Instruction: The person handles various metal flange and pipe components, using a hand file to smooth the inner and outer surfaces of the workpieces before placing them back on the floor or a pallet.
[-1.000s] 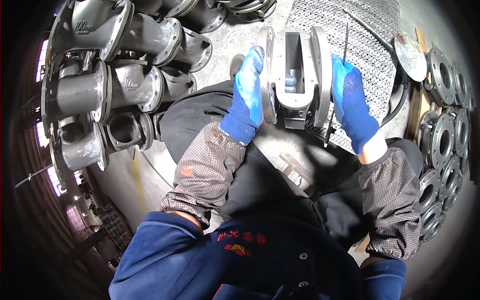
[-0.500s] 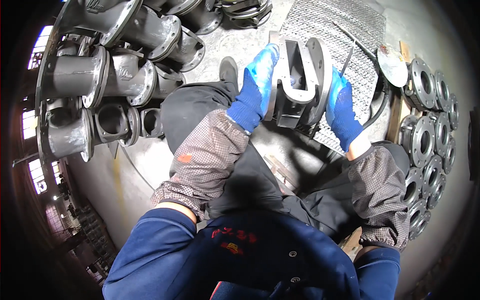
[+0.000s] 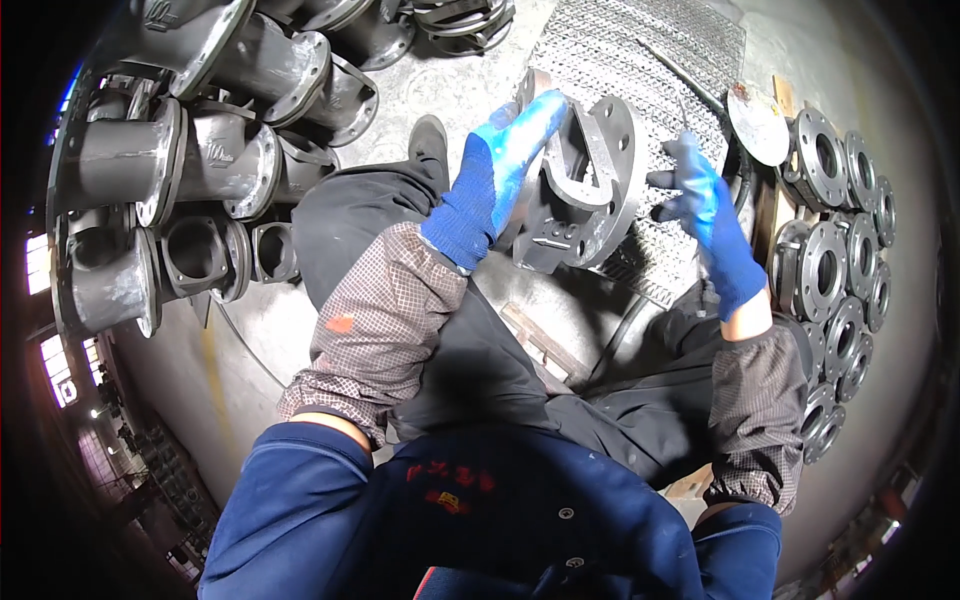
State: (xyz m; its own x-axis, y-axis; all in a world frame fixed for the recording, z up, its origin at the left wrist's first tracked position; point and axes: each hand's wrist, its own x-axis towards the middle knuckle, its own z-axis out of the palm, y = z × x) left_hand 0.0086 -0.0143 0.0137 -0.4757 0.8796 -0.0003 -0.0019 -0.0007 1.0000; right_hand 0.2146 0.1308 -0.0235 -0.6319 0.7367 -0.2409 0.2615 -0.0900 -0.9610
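Note:
A dark grey cast-metal valve body (image 3: 552, 222), with a round flange at each side and a U-shaped opening on top, sits tilted in front of me. My left hand (image 3: 508, 160), in a blue work glove, grips its left flange; part of that flange is hidden by the glove. To the right of the casting, my gloved right hand (image 3: 708, 200) is off the metal with its fingers spread. Beneath and behind the casting lies a patterned metal plate (image 3: 690, 50).
Several flanged valve bodies (image 3: 120, 160) are stacked at the left. On the right, several flange rings (image 3: 822, 285) stand in rows beside a wooden strip (image 3: 783, 95). A pale round disc (image 3: 757, 127) and a dark cable (image 3: 680, 72) lie by the plate.
My right hand has let go of the right flange and moved right, its fingers opening. The valve body has turned and tilted, while my left hand stays on it.

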